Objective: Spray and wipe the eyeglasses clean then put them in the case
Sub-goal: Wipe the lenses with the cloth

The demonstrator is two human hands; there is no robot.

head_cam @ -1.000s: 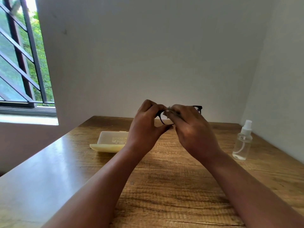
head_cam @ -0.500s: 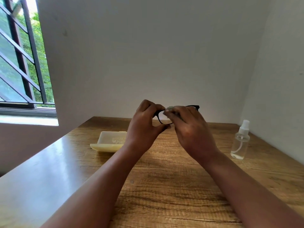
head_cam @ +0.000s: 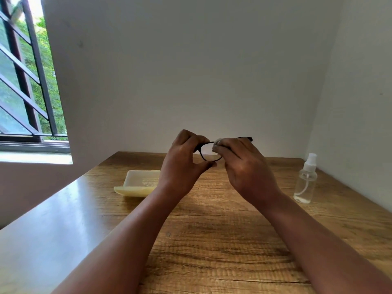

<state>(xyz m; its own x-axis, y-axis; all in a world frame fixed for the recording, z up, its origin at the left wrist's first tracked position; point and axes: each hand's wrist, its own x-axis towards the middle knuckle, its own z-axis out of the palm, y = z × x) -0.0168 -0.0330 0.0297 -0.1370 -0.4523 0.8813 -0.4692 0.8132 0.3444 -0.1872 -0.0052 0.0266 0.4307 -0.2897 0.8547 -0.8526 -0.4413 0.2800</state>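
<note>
I observe the eyeglasses (head_cam: pixel 209 152) held above the table (head_cam: pixel 212 240). My left hand (head_cam: pixel 182 164) pinches the frame's left end; my right hand (head_cam: pixel 244 166) pinches a small cloth (head_cam: pixel 216 143) against a lens (mostly hidden). The case (head_cam: pixel 137 184) lies open left of the grip, the spray bottle (head_cam: pixel 305 181) well right.

One head-worn view, set close above the near edge of the table (head_cam: pixel 212 240), faces forward and slightly down toward 12 o'clock. Both forearms run in from the bottom edge; the window (head_cam: pixel 27 81) lies at 10 o'clock, the room corner at 1 o'clock.
</note>
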